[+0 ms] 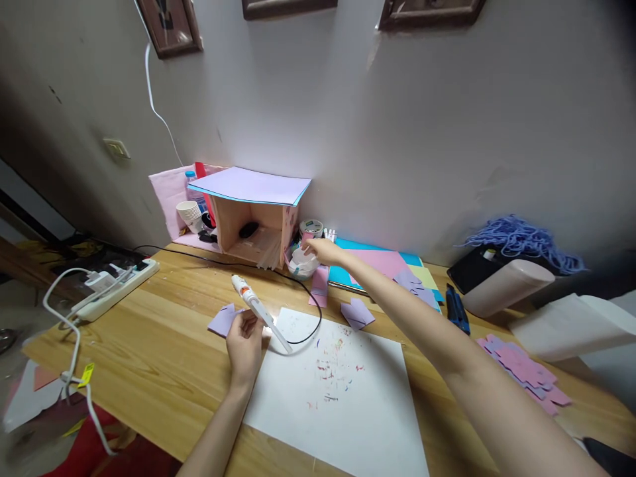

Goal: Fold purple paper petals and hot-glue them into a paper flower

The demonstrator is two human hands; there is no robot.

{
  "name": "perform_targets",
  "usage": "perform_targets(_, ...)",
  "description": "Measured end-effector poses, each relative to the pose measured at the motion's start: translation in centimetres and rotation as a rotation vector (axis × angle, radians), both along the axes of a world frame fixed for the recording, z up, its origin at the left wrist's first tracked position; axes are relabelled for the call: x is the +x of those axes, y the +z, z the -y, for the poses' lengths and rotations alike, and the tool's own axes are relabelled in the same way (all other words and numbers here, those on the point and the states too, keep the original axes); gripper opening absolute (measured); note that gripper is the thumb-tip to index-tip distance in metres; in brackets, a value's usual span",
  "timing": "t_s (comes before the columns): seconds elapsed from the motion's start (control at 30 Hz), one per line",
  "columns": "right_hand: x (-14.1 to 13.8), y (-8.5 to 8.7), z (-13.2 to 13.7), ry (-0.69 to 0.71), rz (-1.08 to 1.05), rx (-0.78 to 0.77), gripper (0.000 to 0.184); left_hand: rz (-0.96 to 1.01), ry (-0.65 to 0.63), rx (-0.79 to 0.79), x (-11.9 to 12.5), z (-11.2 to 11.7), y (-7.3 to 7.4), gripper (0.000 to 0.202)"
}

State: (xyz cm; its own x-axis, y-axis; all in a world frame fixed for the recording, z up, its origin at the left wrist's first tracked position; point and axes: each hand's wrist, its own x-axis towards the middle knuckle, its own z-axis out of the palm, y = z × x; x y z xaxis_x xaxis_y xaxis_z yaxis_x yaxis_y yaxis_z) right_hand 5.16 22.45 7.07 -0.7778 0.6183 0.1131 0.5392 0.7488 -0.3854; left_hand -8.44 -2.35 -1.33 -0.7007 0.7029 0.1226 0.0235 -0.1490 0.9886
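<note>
My left hand (244, 344) is closed around the middle of a white glue gun (254, 306) with an orange mark. The gun slants over the sheet's upper left corner, and a black cord runs from its lower end. A folded purple paper piece (223, 320) lies just left of that hand. Reaching far forward, my right hand (320, 249) has its fingers pinched over a small bowl (303, 265) of white scraps. A bit of pink shows by the fingertips, but I cannot tell whether they hold it. Another purple paper piece (358, 314) lies beside the white sheet (338, 404).
Behind stands an open box (233, 228) with a purple-topped roof. Coloured paper (377, 262), a blue utility knife (457, 310), paper rolls (509, 288) and pink-purple cutouts (519, 364) lie right. A power strip (119, 288) is left; the cord crosses the table.
</note>
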Motion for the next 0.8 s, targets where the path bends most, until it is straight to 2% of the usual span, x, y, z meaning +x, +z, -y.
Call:
perform_targets(0.07,0.5,0.4,-0.1,0.013,0.028,0.041,0.039,0.002,-0.002,0.000,0.0,0.0,0.0,0.032)
perform_targets(0.23,1.6,1.8,0.2,0.033,0.076,0.142,0.008,0.004,0.001,-0.010,0.1,0.0,0.1,0.032)
perform_targets(0.33,2.0,1.9,0.4,0.101,0.121,0.183,0.018,0.001,-0.009,-0.010,0.2,0.1,0.2,0.031)
perform_targets(0.43,2.2,1.3,0.4,0.144,0.143,0.219,0.026,0.004,-0.011,0.000,0.2,0.1,0.2,0.033)
perform_targets(0.6,1.9,0.2,0.5,0.128,0.130,0.235,0.027,-0.006,0.002,0.002,0.2,0.1,0.1,0.032)
perform_targets(0.8,1.8,-0.4,0.7,0.109,0.125,0.249,0.037,0.000,-0.004,0.010,0.1,0.1,0.1,0.027)
